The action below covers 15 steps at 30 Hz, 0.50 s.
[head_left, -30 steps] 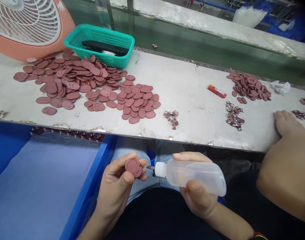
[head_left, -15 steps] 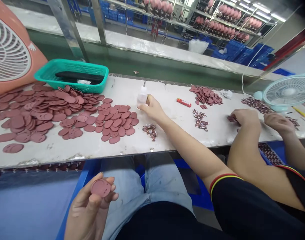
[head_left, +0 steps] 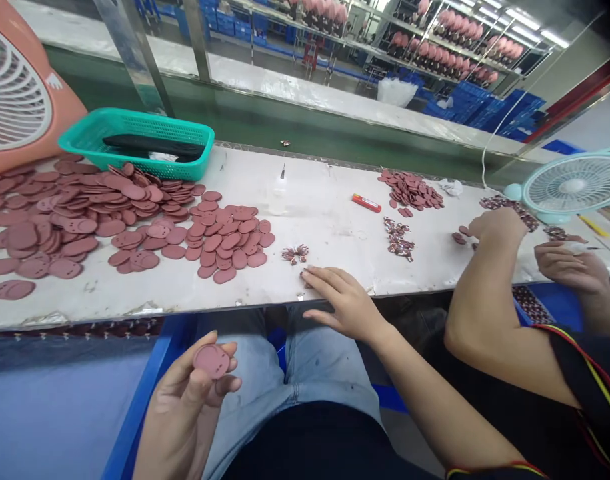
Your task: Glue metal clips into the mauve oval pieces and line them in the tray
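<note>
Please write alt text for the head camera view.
A person's left hand holds a pink disc above their jeans, while the right hand rests on a white table beside piles of matching discs. A co-worker's arms reach in at right.

Nothing here can be read (the label on the red lighter (head_left: pixel 366 203) is too small).
</note>
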Available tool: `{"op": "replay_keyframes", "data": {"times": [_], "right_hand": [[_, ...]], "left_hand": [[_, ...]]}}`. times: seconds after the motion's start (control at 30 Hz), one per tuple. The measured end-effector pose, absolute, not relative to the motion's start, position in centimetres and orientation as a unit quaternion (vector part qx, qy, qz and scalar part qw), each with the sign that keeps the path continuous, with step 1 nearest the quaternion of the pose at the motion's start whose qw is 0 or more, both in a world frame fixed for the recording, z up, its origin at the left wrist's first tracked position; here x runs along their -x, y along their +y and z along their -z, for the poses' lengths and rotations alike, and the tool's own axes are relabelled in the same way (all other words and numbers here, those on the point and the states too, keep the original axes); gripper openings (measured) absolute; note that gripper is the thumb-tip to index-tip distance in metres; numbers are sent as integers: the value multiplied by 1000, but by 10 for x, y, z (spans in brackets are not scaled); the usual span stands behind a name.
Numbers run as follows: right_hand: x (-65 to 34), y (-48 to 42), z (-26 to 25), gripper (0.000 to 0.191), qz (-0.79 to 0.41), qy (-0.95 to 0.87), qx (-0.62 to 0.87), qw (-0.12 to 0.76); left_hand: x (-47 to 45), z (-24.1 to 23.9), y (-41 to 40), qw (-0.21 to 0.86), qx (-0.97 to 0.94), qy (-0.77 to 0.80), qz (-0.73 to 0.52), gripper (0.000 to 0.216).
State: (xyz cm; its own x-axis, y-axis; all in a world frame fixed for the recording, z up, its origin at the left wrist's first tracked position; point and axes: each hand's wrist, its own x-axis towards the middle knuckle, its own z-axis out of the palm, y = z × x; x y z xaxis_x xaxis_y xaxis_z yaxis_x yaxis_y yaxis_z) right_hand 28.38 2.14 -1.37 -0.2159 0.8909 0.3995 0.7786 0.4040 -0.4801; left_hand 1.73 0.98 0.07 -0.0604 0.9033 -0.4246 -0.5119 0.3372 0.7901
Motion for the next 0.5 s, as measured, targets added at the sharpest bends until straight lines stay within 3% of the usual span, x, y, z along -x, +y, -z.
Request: {"op": "replay_keyframes", "data": {"times": [0.1,0.27,0.43,0.5], "right_hand": [[-284,4,25,27,-75,-766,541,338],[-259,-12,9,23,-112,-713,551,419],[-221,-18,-30,14,-421,-615,455,487],[-213,-15,-39,13,-464,-613,428,475]], "left_hand": [[-25,-5,9,677,-188,492,-514,44],[-38,-22,3,706,-175,497,-474,43],[-33,-23,-1,756,-196,463,-419,43],[-28,-18,-2,779,-217,430,-401,42]]}}
